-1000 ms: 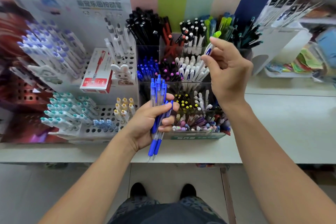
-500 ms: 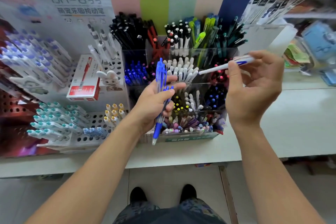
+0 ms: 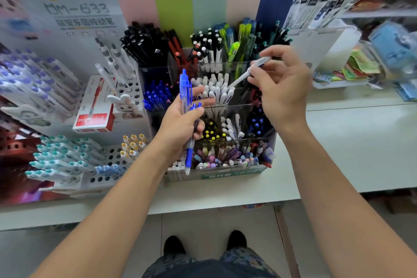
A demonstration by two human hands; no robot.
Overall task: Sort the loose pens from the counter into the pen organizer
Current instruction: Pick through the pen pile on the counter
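My left hand (image 3: pixel 181 125) grips a bundle of blue click pens (image 3: pixel 186 106), held upright in front of the clear tiered pen organizer (image 3: pixel 234 172). My right hand (image 3: pixel 282 88) pinches a white pen (image 3: pixel 247 73) with blue print. That pen lies slanted, its lower end pointing down-left over the compartment of white pens (image 3: pixel 215 91). The organizer's compartments hold black, red, white, green, blue and pastel pens.
A white perforated display rack (image 3: pixel 112 156) with teal, yellow and blue-capped pens stands left of the organizer, with a red pen box (image 3: pixel 96 106) on it. The white counter (image 3: pixel 352 146) extends right. Shelves with packaged stationery (image 3: pixel 365 61) are at the back right.
My right hand turned the white pen from near upright to a slant and brought it down-left toward the white pen compartment. My left hand stayed in place with the blue pens.
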